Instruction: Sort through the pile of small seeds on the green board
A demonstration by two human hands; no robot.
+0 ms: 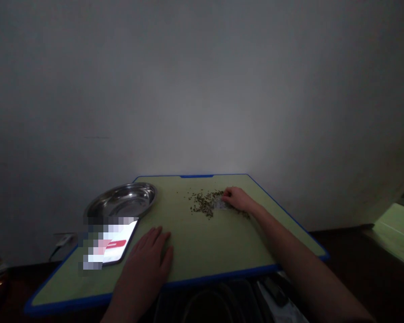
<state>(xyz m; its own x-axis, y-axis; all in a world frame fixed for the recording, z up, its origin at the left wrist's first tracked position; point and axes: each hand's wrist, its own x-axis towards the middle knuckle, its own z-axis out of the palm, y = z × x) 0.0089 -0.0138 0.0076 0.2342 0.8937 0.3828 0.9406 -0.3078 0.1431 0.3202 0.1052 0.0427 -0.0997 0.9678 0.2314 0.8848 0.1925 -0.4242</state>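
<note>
My left hand (151, 251) lies flat on the near left part of the light green tabletop (218, 251), its fingers stretched out and holding nothing. Small dark grains, perhaps seeds (202, 202), are scattered over the middle of the top. My right hand (237, 198) is at the right side of these grains, with its fingers pinched together. Under and beside those fingertips is a pale, see-through flat piece (220, 204). Whether the fingers grip that piece or some grains, I cannot tell.
A shiny metal basin (128, 202) stands at the left edge of the table. In front of it lies a phone (121, 244) with a lit screen, partly blurred out. A blue rim (218, 274) borders the table. Behind it rises a grey wall (202, 89).
</note>
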